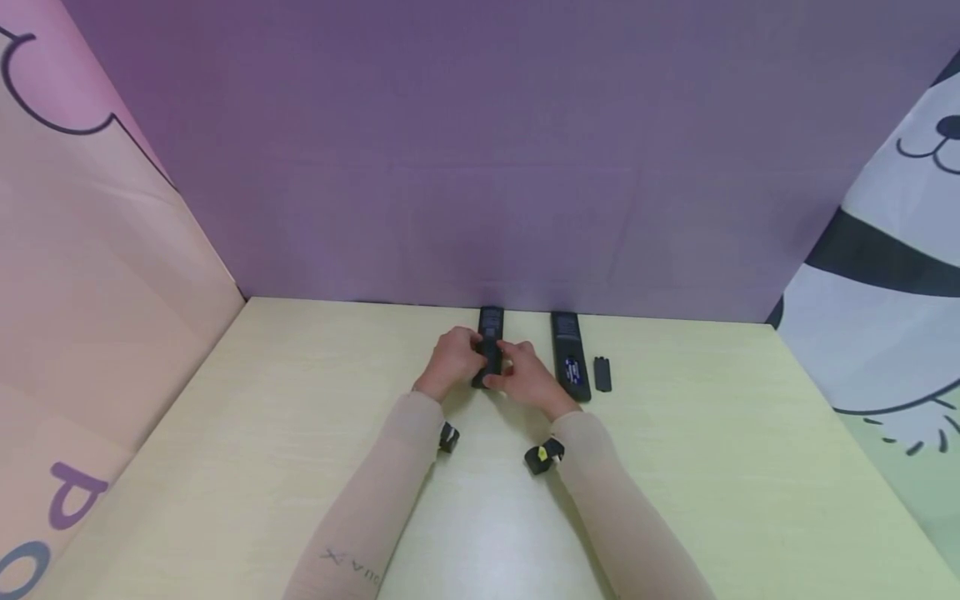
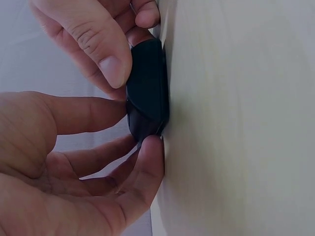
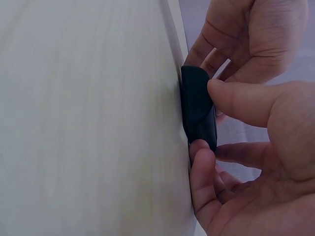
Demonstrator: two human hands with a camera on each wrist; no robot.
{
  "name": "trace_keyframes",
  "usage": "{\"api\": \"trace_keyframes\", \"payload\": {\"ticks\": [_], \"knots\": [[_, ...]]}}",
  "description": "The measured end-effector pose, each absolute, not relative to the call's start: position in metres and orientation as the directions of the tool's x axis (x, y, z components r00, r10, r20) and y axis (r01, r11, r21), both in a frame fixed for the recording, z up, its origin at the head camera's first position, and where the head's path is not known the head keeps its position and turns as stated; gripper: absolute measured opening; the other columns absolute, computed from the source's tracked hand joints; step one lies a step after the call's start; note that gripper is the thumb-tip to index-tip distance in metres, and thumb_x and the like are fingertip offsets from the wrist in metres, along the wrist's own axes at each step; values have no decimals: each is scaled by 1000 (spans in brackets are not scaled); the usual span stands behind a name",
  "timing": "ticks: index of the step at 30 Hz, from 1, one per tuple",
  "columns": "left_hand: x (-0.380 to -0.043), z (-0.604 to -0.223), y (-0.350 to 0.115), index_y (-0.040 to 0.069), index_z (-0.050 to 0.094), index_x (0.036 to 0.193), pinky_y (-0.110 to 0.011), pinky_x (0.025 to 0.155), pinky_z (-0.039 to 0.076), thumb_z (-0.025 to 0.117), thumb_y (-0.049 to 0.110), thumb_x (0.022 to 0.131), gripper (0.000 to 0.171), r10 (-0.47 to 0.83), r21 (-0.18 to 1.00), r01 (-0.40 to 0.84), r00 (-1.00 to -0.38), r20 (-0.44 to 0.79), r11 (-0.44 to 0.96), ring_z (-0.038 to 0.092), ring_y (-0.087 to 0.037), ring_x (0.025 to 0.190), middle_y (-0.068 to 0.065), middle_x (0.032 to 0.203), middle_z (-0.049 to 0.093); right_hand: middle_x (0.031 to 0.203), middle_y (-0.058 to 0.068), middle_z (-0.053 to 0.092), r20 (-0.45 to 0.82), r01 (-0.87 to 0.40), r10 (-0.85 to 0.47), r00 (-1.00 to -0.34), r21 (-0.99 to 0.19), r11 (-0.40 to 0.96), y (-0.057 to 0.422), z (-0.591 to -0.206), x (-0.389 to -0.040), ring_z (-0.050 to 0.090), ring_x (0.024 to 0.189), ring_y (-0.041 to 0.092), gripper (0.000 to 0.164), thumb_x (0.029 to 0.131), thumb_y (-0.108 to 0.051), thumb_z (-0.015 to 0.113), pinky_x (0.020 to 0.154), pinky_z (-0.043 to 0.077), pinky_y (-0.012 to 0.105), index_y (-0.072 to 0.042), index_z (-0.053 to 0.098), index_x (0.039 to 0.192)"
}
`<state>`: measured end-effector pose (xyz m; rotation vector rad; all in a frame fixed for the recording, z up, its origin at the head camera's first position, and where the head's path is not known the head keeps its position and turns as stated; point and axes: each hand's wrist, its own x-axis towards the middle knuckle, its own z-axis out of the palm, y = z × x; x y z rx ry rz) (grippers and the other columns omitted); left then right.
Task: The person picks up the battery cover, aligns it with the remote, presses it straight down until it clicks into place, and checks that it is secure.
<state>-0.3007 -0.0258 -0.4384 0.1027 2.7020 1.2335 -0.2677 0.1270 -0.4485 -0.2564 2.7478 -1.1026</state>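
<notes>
Both hands are on one black remote control (image 1: 491, 323), which lies at the back edge of the table, its labelled side up. From the left, my left hand (image 1: 452, 361) grips its side, thumb on top and fingers low along the edge in the left wrist view. My right hand (image 1: 528, 379) holds the opposite side, its thumb pressed on the upper surface in the right wrist view. The fingers cover much of the remote's middle, so its battery compartment is hidden. The near end of the remote (image 2: 147, 86) looks smooth and rounded.
To the right lies a second black remote control (image 1: 566, 340), its battery compartment uncovered and batteries (image 1: 573, 371) showing. A loose battery cover (image 1: 602, 374) lies beside it. A purple wall panel (image 1: 450, 208) rises at the back edge of the pale table (image 1: 300, 433).
</notes>
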Motion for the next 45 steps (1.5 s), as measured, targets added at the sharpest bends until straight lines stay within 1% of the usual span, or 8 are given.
{"api": "trace_keyframes", "payload": {"ticks": [9, 16, 20, 28, 32, 35, 40, 45], "knots": [[-299, -436, -27, -2, 64, 133, -43, 101, 53, 68, 7, 91, 42, 152, 747, -1, -979, -136, 664, 64, -32, 116, -20, 131, 67, 126, 21, 49, -109, -69, -203, -973, -703, 708, 126, -450, -268, 56, 100, 25, 71, 97, -24, 70, 85, 47, 36, 0, 37, 156], [-300, -436, -28, -2, 64, 133, -42, 102, 53, 67, 6, 91, 43, 158, 740, 7, -978, -135, 673, 64, -31, 116, -20, 133, 67, 135, 26, 51, -113, -93, -227, -967, -675, 732, 126, -444, -268, 58, 115, 32, 66, 98, -26, 68, 107, 46, 50, 0, 43, 152], [-301, -438, -28, -2, 64, 132, -43, 104, 51, 68, 7, 91, 43, 158, 737, 13, -979, -128, 676, 63, -32, 117, -19, 133, 67, 136, 24, 54, -121, -132, -277, -953, -658, 742, 128, -439, -268, 56, 122, 34, 57, 98, -26, 68, 110, 44, 51, 0, 51, 146], [-300, -435, -31, 1, 67, 128, -42, 96, 55, 68, 13, 94, 37, 122, 741, 0, -986, -111, 672, 65, -28, 108, -17, 126, 69, 118, 8, 68, -140, -180, -357, -924, -664, 726, 135, -418, -263, 64, 105, 23, 29, 101, -28, 64, 92, 51, 46, -11, 64, 124], [-302, -434, -33, 3, 70, 124, -45, 100, 53, 68, 15, 94, 33, 99, 767, 18, -993, -59, 641, 65, -30, 115, -15, 125, 70, 111, 5, 70, -124, -194, -357, -926, -657, 729, 140, -407, -261, 64, 96, 20, 22, 101, -29, 64, 86, 52, 40, -14, 66, 117], [-303, -433, -33, 6, 72, 122, -43, 96, 53, 68, 15, 94, 30, 74, 799, 44, -997, -1, 599, 67, -28, 109, -11, 117, 73, 109, 4, 70, -106, -196, -348, -932, -660, 725, 145, -400, -261, 65, 91, 19, 17, 101, -29, 65, 80, 51, 37, -16, 67, 112], [-304, -427, -30, 8, 75, 115, -36, 80, 54, 69, 13, 92, 24, 23, 855, 113, -993, 118, 506, 70, -23, 88, -7, 101, 75, 106, 5, 70, -71, -187, -312, -947, -670, 719, 156, -389, -262, 69, 89, 26, 15, 102, -30, 64, 72, 50, 33, -15, 65, 106], [-303, -421, -26, 12, 75, 108, -32, 73, 54, 68, 14, 94, 15, -42, 903, 132, -986, 163, 408, 69, -21, 84, -7, 98, 74, 104, 8, 70, -20, -176, -267, -964, -703, 689, 166, -381, -262, 69, 92, 36, 16, 102, -30, 63, 74, 52, 35, -14, 66, 107]]}}
